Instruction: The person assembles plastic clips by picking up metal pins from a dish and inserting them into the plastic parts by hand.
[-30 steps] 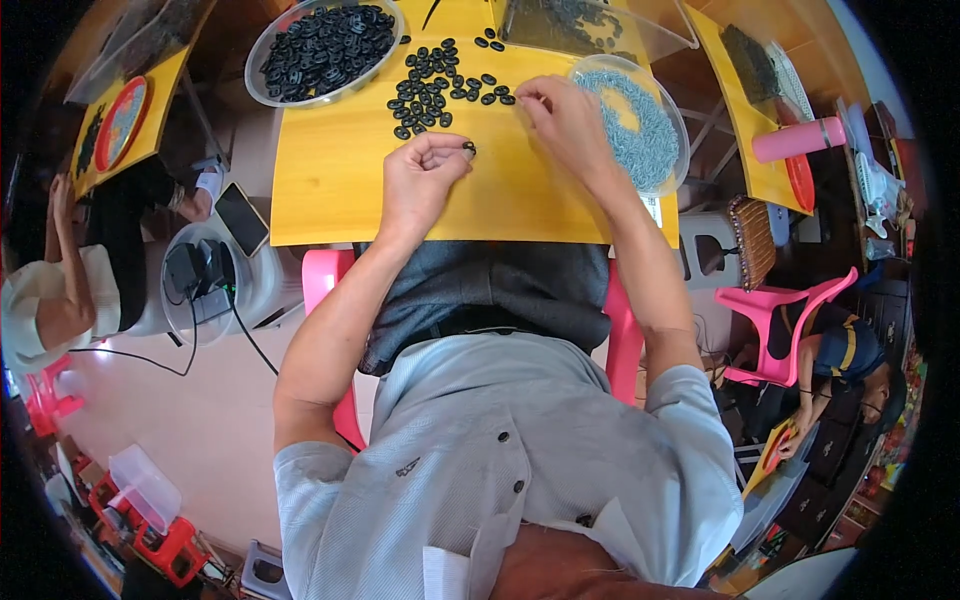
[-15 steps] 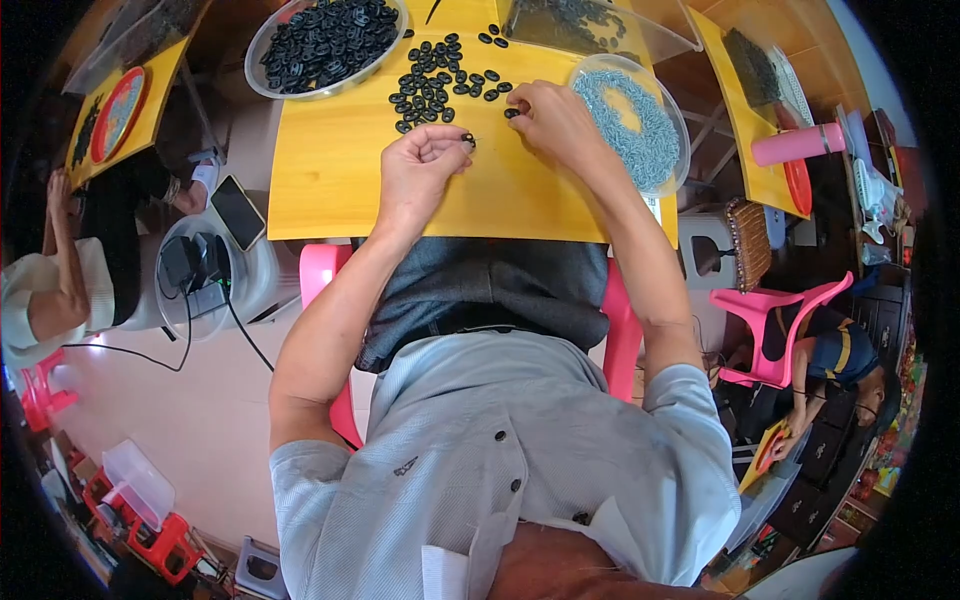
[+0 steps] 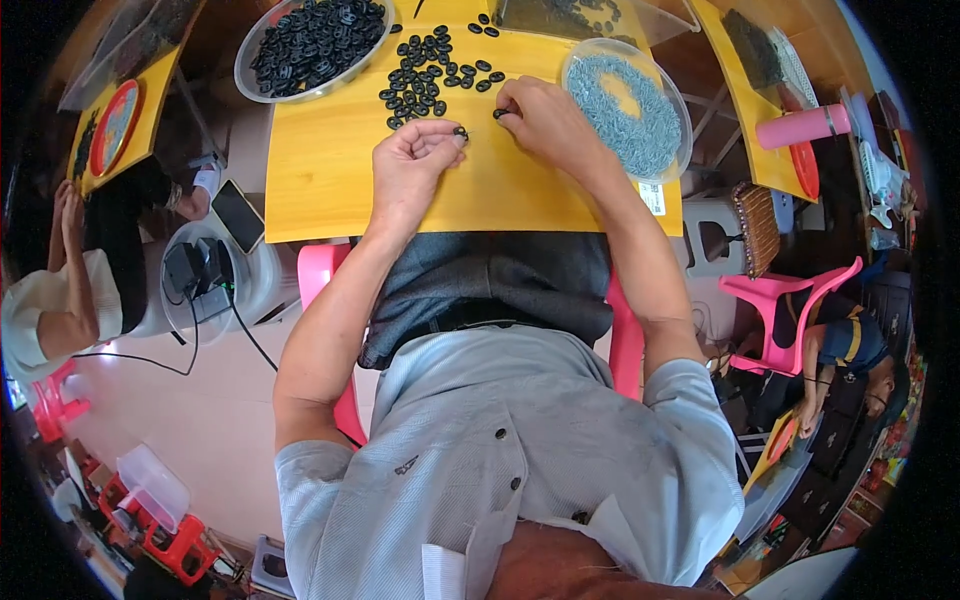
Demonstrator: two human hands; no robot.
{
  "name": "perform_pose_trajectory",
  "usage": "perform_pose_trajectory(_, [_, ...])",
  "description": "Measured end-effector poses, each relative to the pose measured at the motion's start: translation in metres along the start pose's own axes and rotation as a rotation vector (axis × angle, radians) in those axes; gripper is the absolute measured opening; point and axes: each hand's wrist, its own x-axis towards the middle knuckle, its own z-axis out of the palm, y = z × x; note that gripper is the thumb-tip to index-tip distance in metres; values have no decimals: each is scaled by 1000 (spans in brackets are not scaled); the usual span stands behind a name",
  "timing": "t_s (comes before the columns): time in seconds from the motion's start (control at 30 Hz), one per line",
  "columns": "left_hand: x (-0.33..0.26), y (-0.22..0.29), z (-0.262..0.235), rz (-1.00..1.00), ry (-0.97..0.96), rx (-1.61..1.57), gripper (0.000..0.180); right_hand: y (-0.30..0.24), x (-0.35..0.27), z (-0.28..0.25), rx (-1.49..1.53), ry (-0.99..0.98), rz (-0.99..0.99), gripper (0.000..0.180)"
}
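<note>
Left hand (image 3: 415, 165) and right hand (image 3: 540, 118) each pinching one small black ring (image 3: 461, 131) over bare yellow table (image 3: 320, 190); bowl of black rings (image 3: 310, 40) far left, dish of grey rings (image 3: 628, 110) touching right wrist.

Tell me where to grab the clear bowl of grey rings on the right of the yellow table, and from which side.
Take the clear bowl of grey rings by its rim on the near right edge, coming from the right. It is wide, shallow and full, so fingers inside would likely spill rings. The right hand lies against its left rim, and the loose black parts lie left of that.
</note>
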Motion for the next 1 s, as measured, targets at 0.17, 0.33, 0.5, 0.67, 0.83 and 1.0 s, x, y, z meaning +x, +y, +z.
perform_pose_trajectory(0.17, [1,0,-1,10,-11,10,15,-6,-6,-3,82,5,26,19])
perform_pose_trajectory(0.33, [1,1,1,28,2,-17,14,-14,-14,-3,551,-66,-4,19])
perform_pose_trajectory(0.5, [4,0,1,8,-26,-5,14,-25,-15,1,852,-178,130,19])
perform_pose_trajectory(0.67, [4,-1,-1,24,-2,-49,15,-29,-15,12,1120,-165,201,21])
perform_pose_trajectory(0.83, [4,0,-1,18,29,-103,16,-33,-16,12,1119,-45,243,20])
perform_pose_trajectory(1.0, [4,1,1,25,45,-49,15,-22,-15,4,1016,-66,232,19])
